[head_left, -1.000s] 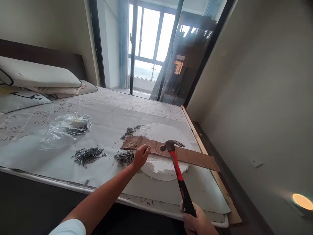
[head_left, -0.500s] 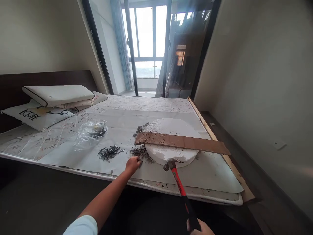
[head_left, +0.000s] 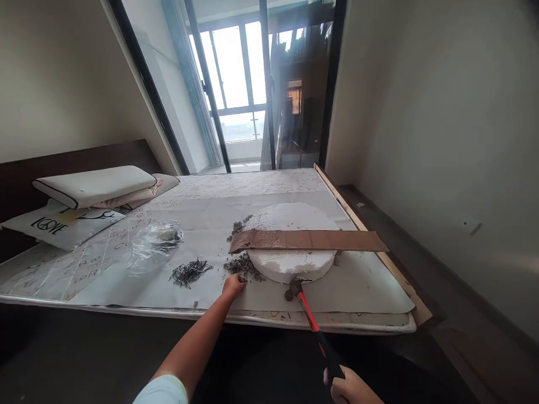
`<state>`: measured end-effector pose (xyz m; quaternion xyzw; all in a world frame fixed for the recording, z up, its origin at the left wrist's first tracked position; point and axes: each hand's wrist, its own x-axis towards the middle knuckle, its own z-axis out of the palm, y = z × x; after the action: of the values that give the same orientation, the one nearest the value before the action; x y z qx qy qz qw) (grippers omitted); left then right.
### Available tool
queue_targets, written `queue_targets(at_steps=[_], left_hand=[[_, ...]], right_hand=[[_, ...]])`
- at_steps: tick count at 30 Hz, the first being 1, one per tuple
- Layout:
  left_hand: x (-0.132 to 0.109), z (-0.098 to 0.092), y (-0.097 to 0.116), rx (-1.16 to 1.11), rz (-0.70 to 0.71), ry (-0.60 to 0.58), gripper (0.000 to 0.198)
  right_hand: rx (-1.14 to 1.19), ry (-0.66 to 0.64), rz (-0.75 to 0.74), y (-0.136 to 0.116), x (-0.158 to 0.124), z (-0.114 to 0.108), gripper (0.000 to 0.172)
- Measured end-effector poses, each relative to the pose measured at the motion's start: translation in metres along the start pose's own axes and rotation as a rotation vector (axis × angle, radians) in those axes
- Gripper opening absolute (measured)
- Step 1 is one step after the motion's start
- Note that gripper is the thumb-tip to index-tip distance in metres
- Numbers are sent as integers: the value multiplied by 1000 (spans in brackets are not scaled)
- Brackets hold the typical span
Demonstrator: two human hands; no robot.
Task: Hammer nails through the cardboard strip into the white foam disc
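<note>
My right hand [head_left: 351, 388] grips the black end of a red-handled claw hammer [head_left: 310, 321] at the bottom edge of the view. The hammer's head rests on the paper just in front of a white foam disc [head_left: 290, 262]. A brown perforated strip [head_left: 307, 240] lies across that disc. My left hand [head_left: 232, 285] reaches to the near side of a grey pile of small bits [head_left: 242, 265], fingers curled down on the paper; whether it holds anything is hidden. A heap of loose nails [head_left: 189, 271] lies left of that hand.
White paper [head_left: 366, 292] covers the bed. A crumpled clear plastic bag [head_left: 155, 242] lies further left. Pillows [head_left: 92, 185] are stacked by the dark headboard. A wooden slat [head_left: 362, 227] runs along the bed's right edge beside the wall. Glass doors stand at the back.
My left hand came off the brown strip and moved down to the grey pile. The hammer head dropped from above the strip to the paper in front of the disc. The view pulled back.
</note>
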<state>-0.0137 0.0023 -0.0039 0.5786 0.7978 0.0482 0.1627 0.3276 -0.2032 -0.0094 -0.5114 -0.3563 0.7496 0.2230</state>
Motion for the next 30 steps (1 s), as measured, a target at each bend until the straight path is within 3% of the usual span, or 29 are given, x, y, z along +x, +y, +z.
queue_targets(at_steps=[6, 15, 23, 30], left_hand=[[4, -3, -1, -9, 0, 11, 10], [2, -19, -18, 73, 20, 63, 16], [5, -11, -6, 149, 19, -30, 20], [12, -8, -4, 182, 4, -38, 13]], right_hand=[[107, -33, -23, 14, 11, -3, 15], [158, -58, 23, 23, 17, -7, 20], [172, -77, -16, 20, 15, -8, 19], [208, -26, 72, 24, 17, -7, 22]])
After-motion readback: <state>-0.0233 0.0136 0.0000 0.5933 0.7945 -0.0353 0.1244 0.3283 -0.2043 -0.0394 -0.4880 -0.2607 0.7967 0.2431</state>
